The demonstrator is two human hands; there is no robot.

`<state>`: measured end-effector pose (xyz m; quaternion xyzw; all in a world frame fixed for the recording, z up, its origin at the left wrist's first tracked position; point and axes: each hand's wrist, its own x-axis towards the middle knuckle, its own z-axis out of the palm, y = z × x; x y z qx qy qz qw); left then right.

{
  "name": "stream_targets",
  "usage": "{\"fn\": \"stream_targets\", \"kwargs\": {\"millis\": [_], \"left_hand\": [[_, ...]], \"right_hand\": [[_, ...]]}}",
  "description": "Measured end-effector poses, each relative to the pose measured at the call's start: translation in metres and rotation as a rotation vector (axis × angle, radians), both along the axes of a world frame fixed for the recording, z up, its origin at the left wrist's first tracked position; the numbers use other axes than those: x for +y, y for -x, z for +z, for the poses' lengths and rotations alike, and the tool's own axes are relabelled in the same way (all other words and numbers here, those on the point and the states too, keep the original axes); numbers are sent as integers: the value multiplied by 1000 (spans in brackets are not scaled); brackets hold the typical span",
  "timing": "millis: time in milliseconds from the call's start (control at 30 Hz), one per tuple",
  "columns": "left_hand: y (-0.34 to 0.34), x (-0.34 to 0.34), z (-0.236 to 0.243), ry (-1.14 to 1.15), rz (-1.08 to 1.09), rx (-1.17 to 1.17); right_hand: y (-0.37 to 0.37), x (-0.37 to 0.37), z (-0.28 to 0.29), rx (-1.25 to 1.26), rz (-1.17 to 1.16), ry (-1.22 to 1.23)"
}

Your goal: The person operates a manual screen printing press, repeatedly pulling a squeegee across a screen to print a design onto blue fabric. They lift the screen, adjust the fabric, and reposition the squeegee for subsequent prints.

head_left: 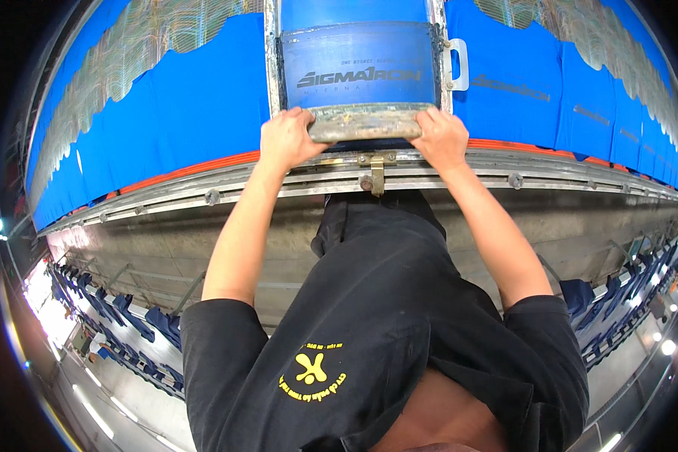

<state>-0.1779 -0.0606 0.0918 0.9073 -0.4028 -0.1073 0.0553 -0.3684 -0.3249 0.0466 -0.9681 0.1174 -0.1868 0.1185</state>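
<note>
A wide, ink-stained squeegee (365,122) lies across the near end of a printing screen (361,56). My left hand (286,141) is closed round its left end and my right hand (440,137) round its right end. The screen has a bluish see-through mesh with dark lettering, and a worn metal frame (273,53) runs along its sides. Blue fabric (211,94) lies under and beside the screen. The squeegee's lower edge is hidden from view.
Along the table's near edge runs a metal rail (279,184) with bolts and a brass-coloured bracket (378,173). A pale handle (457,65) sticks out from the screen's right side. Printed blue pieces (591,113) continue to the right. Dark garments (139,316) hang on racks behind me.
</note>
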Motion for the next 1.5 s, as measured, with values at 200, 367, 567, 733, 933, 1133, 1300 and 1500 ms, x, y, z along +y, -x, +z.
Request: {"fn": "stream_targets", "kwargs": {"millis": [200,367,567,733,933,1133,1300,1500], "left_hand": [[14,15,12,-32,-44,-8],[-35,-18,50,-293,-75,102],[-127,-67,57,-132,-53,-23],[-182,-101,49,-164,-39,43],[-187,-109,40,-150,-39,31],[-182,-110,43,-177,-1,88],[-140,-85,26,-159,8,24],[-35,-16,7,-12,-9,18]], "right_hand": [[19,9,13,35,41,17],[-18,-23,40,-16,99,-49],[-118,-83,67,-55,46,20],[-175,-122,62,176,94,68],[-186,-117,40,225,34,84],[-182,-110,36,219,-24,61],[-142,-87,22,190,-37,75],[-34,-27,9,158,8,-25]]}}
